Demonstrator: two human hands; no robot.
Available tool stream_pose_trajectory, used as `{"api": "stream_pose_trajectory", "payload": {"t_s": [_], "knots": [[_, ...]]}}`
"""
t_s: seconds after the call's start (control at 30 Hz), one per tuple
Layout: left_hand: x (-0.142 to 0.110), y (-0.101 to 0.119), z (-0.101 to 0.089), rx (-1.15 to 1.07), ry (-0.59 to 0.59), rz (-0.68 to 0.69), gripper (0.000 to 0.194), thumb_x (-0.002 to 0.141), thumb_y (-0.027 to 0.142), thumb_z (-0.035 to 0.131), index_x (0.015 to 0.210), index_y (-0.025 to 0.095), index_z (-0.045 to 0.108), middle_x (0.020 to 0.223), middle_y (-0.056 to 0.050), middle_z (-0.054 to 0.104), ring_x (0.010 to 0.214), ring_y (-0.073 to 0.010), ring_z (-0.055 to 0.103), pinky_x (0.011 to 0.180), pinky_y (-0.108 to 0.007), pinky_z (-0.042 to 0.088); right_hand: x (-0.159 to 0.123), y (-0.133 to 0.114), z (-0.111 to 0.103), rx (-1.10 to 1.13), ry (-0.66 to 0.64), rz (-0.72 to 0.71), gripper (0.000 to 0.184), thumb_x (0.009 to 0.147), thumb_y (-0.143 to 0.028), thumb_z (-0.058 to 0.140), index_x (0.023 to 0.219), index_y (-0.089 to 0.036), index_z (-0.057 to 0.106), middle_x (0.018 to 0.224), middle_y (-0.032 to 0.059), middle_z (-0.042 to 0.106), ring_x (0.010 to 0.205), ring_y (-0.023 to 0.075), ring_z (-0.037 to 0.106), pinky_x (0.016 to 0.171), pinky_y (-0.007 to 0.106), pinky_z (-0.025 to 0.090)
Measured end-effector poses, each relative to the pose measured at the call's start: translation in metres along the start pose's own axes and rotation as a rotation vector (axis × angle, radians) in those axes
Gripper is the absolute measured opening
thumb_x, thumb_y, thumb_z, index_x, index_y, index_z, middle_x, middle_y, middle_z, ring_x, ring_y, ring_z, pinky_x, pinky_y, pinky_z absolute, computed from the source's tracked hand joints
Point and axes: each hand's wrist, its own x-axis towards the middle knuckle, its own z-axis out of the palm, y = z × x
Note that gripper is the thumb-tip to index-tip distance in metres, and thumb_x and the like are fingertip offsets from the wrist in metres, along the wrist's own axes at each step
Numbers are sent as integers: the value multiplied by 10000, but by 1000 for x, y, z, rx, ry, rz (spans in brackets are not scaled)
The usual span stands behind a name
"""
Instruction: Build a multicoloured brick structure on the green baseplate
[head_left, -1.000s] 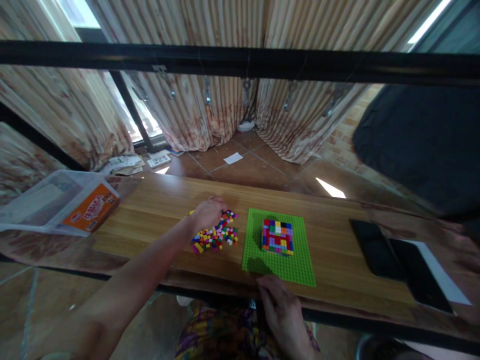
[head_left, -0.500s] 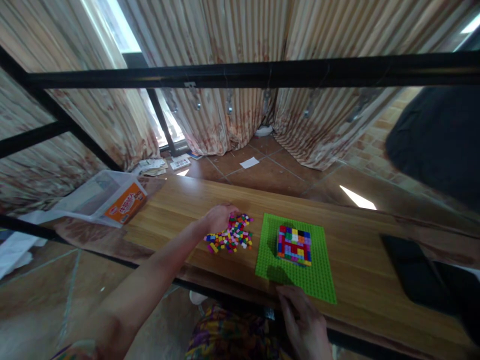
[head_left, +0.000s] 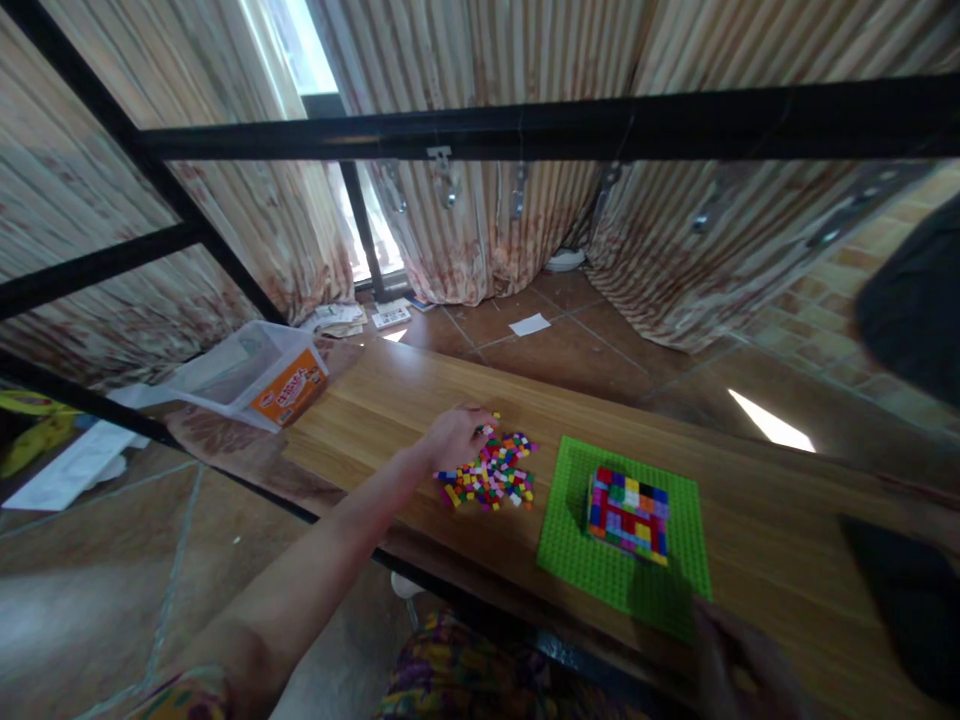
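Note:
My left hand (head_left: 455, 437) reaches to the far left edge of a loose pile of small coloured toy bricks (head_left: 491, 480). Its thumb and fingers are apart, with a few bricks showing around the fingertips. To the right of the pile lies a green studded baseplate (head_left: 574, 555). On it stands a low, square block of multicoloured toy bricks (head_left: 628, 515). Smeared by motion, my right hand (head_left: 739, 660) is at the baseplate's near right corner; whether it holds anything is unclear.
A clear plastic bin (head_left: 247, 375) with an orange label stands at the table's left end. A dark flat object (head_left: 892, 590) lies at the right. A black metal bar (head_left: 480, 130) crosses beyond the wooden table (head_left: 420, 385), before striped curtains (head_left: 480, 60).
The view has shifted, so the table things sit further right or lower. My right hand has moved right along the baseplate's near edge. My left hand stays at the pile.

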Motion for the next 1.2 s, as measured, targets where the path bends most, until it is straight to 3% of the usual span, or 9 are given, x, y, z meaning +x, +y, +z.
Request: {"api": "stream_pose_trajectory", "payload": {"t_s": [0.13, 0.23, 0.47, 0.7, 0.87, 0.97, 1.07, 1.2], "knots": [[9, 25, 13, 112, -13, 18, 160, 813, 240, 572, 894, 186, 699, 922, -71, 663, 949, -214, 600, 920, -355, 468, 17, 16, -15, -183, 126, 314, 466, 825, -575, 471, 966, -200, 707, 914, 118, 723, 809, 316, 682, 639, 381, 493], [16, 36, 19, 173, -17, -23, 150, 815, 209, 555, 803, 172, 700, 850, -77, 649, 897, -218, 598, 919, -370, 459, 21, 27, -22, -220, 105, 418, 461, 817, -552, 479, 979, -191, 716, 905, 119, 727, 788, 318, 681, 620, 377, 479], [18, 30, 22, 196, -71, 13, 236, 805, 137, 531, 945, 195, 712, 945, -80, 667, 952, -216, 596, 922, -358, 450, 11, 44, -23, -239, 36, 442, 390, 796, -490, 552, 996, -203, 724, 939, 105, 734, 789, 299, 679, 653, 363, 484], [16, 24, 18, 269, -106, 47, 164, 824, 196, 540, 887, 183, 691, 913, -80, 656, 944, -225, 588, 909, -362, 454, 17, 45, -14, -189, 61, 382, 382, 809, -467, 539, 958, -167, 724, 973, 116, 730, 859, 287, 681, 708, 342, 491], [14, 26, 13, 248, -55, 5, 102, 832, 193, 537, 855, 169, 634, 914, -82, 641, 945, -221, 589, 894, -361, 462, 19, 48, -11, -197, 67, 367, 379, 820, -471, 534, 962, -173, 720, 955, 109, 731, 844, 284, 682, 672, 332, 482], [7, 37, 7, 127, 9, -64, 90, 864, 215, 518, 896, 178, 594, 902, -63, 655, 901, -198, 612, 837, -329, 480, 19, 47, -8, -203, 104, 299, 382, 835, -462, 521, 964, -160, 717, 941, 110, 725, 802, 252, 677, 648, 305, 469], [-2, 61, 6, -145, 68, -72, 95, 895, 229, 490, 941, 197, 566, 890, -31, 680, 831, -159, 636, 758, -276, 489, 20, 42, -4, -234, 141, 236, 372, 852, -443, 504, 948, -156, 719, 922, 105, 718, 786, 228, 660, 624, 284, 446], [-3, 101, 27, -504, 54, -60, 58, 866, 215, 522, 892, 199, 571, 812, -4, 687, 753, -133, 642, 693, -243, 493, 21, 35, 0, -304, 167, 234, 347, 873, -416, 490, 950, -169, 722, 911, 88, 709, 765, 205, 636, 572, 263, 392]]}}
